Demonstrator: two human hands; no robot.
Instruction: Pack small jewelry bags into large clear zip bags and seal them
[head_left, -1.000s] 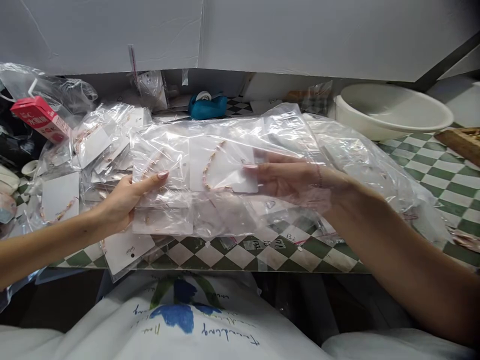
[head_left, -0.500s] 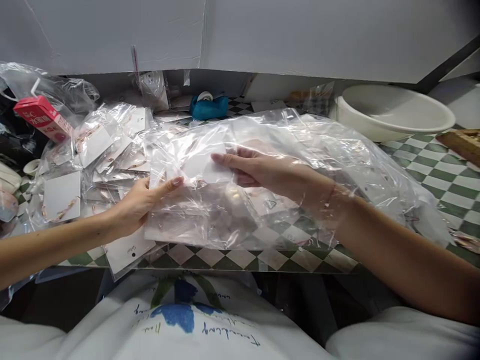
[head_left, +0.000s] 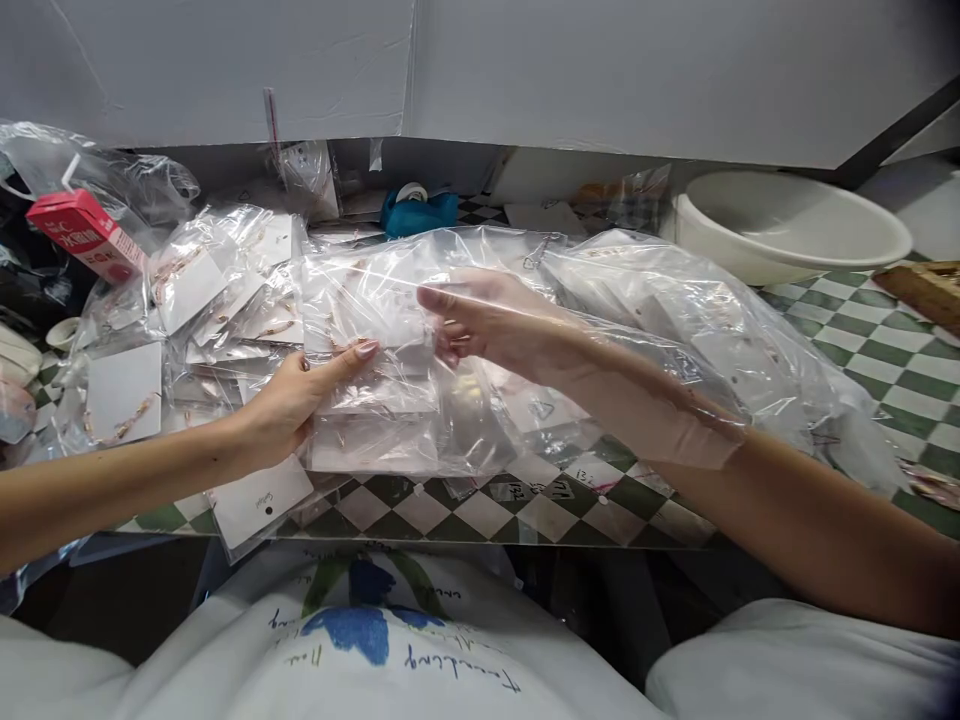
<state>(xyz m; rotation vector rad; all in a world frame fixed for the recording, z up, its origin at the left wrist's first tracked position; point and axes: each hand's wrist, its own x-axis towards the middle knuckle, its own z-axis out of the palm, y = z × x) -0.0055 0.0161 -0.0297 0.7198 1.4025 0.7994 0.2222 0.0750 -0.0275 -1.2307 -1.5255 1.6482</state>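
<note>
Right hand (head_left: 487, 318) deeper in clear bag (head_left: 474, 425) — grip unclear — left hand (head_left: 301, 396) in a pinch on the bag

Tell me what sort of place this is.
Probably a small jewelry workspace; home or workshop, I can't tell. Bagged jewelry cards heap at the left, a blue tape dispenser stands at the back, and the left hand grips a large clear bag holding more cards.

hands (head_left: 291, 400) (head_left: 491, 315) 2; carton (head_left: 86, 235) 1; tape dispenser (head_left: 420, 214) 1; basin (head_left: 739, 248) 1; bags (head_left: 193, 290) uncountable
</note>
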